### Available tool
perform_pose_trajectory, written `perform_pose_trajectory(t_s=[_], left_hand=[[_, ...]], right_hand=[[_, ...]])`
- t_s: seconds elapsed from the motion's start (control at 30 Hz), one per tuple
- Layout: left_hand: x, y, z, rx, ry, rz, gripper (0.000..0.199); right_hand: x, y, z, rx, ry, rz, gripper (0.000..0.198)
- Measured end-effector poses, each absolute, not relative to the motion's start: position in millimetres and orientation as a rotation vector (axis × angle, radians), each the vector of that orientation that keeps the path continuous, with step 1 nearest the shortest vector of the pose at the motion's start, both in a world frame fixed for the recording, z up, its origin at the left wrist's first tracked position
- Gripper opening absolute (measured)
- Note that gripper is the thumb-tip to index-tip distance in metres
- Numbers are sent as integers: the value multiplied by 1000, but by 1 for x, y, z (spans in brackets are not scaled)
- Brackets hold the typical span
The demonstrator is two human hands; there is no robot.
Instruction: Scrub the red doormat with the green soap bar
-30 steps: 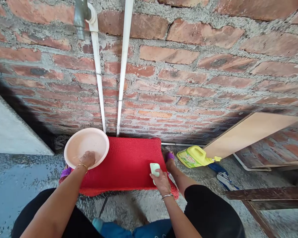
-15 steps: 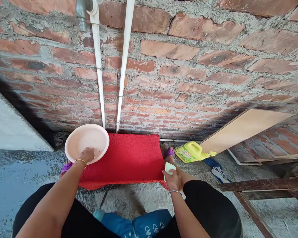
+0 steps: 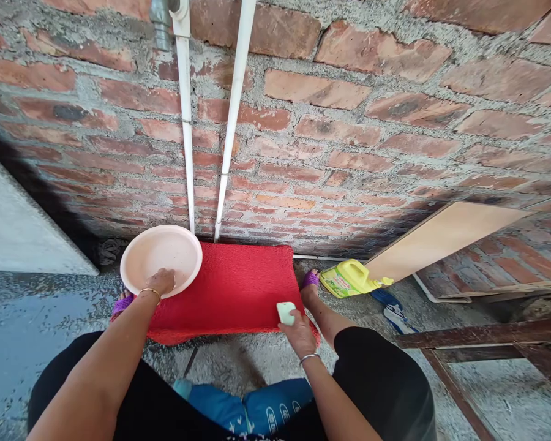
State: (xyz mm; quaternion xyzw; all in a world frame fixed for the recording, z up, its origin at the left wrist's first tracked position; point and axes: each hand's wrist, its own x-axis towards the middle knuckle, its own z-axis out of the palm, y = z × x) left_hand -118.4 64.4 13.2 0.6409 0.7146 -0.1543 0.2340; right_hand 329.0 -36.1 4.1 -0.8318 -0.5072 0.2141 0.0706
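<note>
At the red cloth, my right hand grips a pale-green block. My left hand is inside the basin; grip indeterminable.

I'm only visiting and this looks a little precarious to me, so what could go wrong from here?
The pale green bar might slip, as the right hand holds it by its near end. The pink basin sits at the left end of the red cloth, so a push from the left hand reaching into it could tip it. The floor on the left looks wet, so someone could slide there.
</note>
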Motion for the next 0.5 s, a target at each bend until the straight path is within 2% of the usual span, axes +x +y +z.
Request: perform_pose_trajectory(t_s=[0.2, 0.3, 0.4, 0.5], left_hand=[[-115, 66, 15, 1725, 1942, -450, 45], [-116, 66, 14, 1729, 1934, -460, 46], [-116, 67, 14, 1731, 1929, -478, 46], [-115, 67, 15, 1729, 1926, -501, 46]], right_hand=[[362, -31, 15, -2457, -1280, 647, 69], [327, -31, 22, -2324, -1671, 658, 72], [277, -43, 28, -2045, -2286, 768, 64], [230, -60, 28, -1583, -2790, 877, 52]])
